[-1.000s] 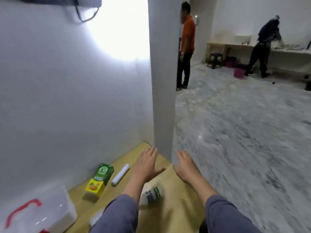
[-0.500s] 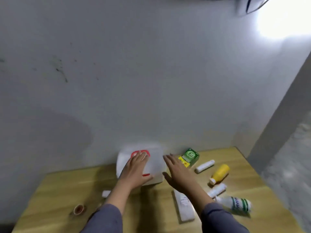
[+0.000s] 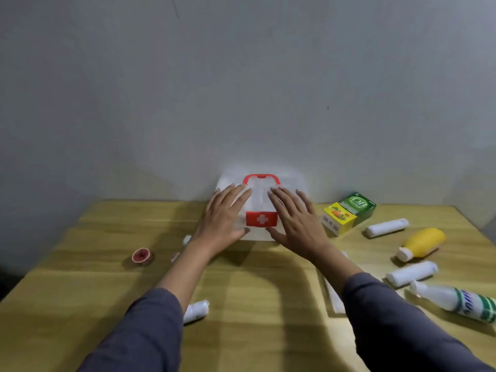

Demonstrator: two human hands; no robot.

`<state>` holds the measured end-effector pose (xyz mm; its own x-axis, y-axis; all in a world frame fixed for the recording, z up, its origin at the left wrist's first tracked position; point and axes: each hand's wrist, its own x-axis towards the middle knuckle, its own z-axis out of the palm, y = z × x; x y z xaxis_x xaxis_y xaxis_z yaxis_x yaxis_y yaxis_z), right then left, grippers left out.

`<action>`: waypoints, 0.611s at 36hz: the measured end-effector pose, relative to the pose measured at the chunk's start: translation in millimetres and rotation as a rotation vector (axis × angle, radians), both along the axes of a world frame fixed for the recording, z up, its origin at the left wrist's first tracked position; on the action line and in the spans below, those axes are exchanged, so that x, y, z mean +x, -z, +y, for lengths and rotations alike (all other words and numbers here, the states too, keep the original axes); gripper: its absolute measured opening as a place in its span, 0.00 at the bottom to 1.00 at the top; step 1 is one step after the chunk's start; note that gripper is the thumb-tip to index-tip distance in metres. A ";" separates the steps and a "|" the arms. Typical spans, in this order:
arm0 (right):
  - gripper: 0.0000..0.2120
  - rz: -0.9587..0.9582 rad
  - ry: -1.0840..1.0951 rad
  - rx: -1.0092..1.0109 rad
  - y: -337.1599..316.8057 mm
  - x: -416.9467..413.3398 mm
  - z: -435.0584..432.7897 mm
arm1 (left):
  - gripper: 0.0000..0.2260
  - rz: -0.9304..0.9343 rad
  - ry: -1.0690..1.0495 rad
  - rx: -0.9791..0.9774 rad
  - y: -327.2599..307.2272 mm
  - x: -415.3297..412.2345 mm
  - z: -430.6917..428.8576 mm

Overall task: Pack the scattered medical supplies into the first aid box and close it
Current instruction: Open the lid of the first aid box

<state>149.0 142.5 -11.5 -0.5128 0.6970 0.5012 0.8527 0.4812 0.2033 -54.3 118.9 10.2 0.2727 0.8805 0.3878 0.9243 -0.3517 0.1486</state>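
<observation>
Head view looks down on a wooden table (image 3: 94, 285) set against a grey wall (image 3: 241, 89). At the middle of the table's far edge, touching the wall, sits the first aid box (image 3: 261, 185), white and translucent with a red handle and a red latch bearing a white cross, its lid down. Left hand (image 3: 224, 220) lies flat on the box's left side, fingers spread and loose, grasping nothing. Right hand (image 3: 296, 222) lies flat on the box's right side, likewise spread and grasping nothing.

Toward the table's right edge lie a green and yellow carton (image 3: 347, 212), a white roll (image 3: 386, 228), a yellow bottle (image 3: 421, 244), a second white roll (image 3: 412, 272) and a white bottle with green stripes (image 3: 456, 300). A flat white pack (image 3: 334, 298) shows beside the right forearm. Near the left forearm lies another white roll (image 3: 197, 310). A small red-centred tape roll (image 3: 142, 256) sits toward the left edge.
</observation>
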 end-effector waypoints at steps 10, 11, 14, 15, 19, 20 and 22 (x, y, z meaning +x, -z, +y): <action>0.22 0.017 -0.237 0.085 -7.4 8.3 -15.9 | 0.34 0.015 -0.030 0.108 2.1 2.7 -5.7; 0.19 0.023 -0.279 0.096 -8.9 8.0 -18.9 | 0.33 0.012 -0.036 0.107 2.4 3.4 -7.2; 0.14 0.106 -0.343 0.081 -13.7 5.1 -25.4 | 0.34 0.002 -0.037 0.089 2.0 4.3 -9.7; 0.13 0.150 -0.347 0.064 -15.3 3.8 -26.7 | 0.35 -0.007 -0.038 0.076 1.9 4.1 -9.7; 0.12 0.297 -0.338 0.049 -24.4 -2.4 -31.6 | 0.41 -0.222 -0.125 0.005 8.2 4.5 -10.7; 0.11 0.316 -0.334 0.066 -26.5 -3.8 -32.1 | 0.43 -0.336 -0.151 -0.018 11.0 4.4 -11.7; 0.10 0.354 -0.335 0.072 -30.8 -5.8 -32.6 | 0.50 -0.567 -0.185 -0.070 15.3 3.3 -14.0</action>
<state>143.2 109.8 19.3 -0.4921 0.4803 0.7261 0.6764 0.7360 -0.0285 -51.0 104.9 -5.1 -0.1199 0.9223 0.3673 0.7388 -0.1643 0.6535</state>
